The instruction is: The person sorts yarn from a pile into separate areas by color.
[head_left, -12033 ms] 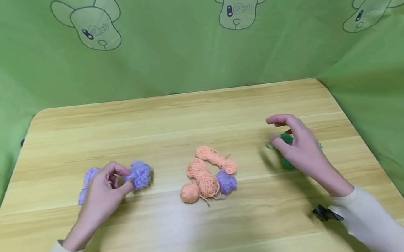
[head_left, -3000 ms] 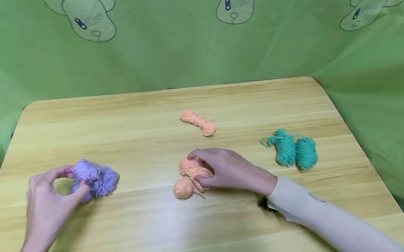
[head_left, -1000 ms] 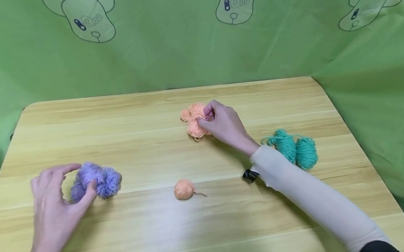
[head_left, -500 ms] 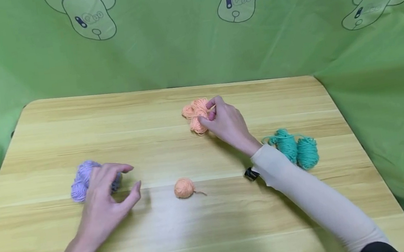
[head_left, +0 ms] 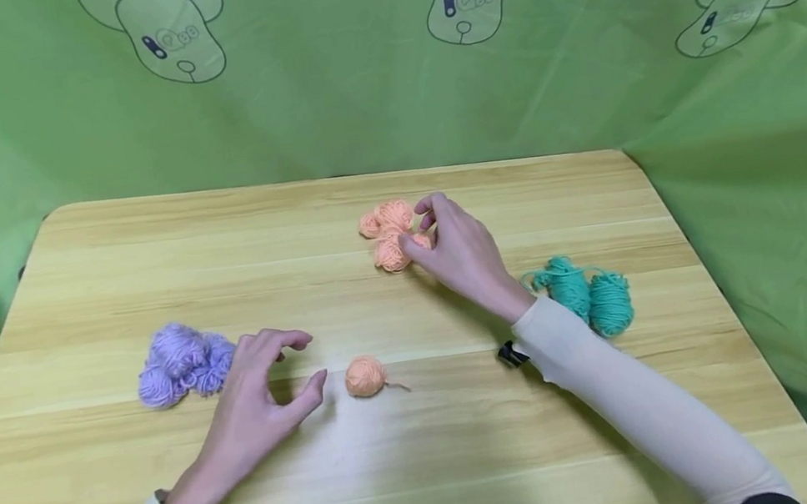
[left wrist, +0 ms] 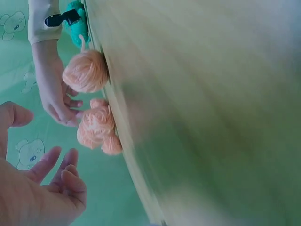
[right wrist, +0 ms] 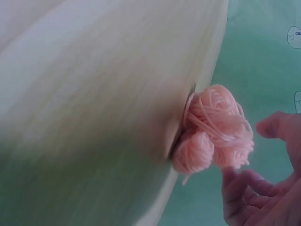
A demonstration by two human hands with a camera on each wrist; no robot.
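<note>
My left hand point(head_left: 251, 401) reaches between the purple yarn point(head_left: 182, 355) and a small peach yarn ball point(head_left: 364, 376). Its thumb and fingers stand apart, with nothing between them, just left of the ball. Farther back, my right hand point(head_left: 459, 249) is at two peach yarn skeins point(head_left: 393, 232) lying piled together. In the right wrist view the thumb and fingers are spread apart at the side of the peach skeins point(right wrist: 216, 122); whether a fingertip touches them I cannot tell. A loose tail trails right from the peach ball.
Two teal yarn skeins point(head_left: 590, 296) lie on the right, partly behind the right forearm's sleeve point(head_left: 617, 394). The purple yarn forms a clump on the left. Everything lies on a wooden table point(head_left: 429, 459), with a green cloth point(head_left: 340, 108) hanging behind it.
My right hand carried a peach skein back onto the other one and has loosened its fingers. My left hand let go of the purple yarn and moved right, toward the peach ball.
</note>
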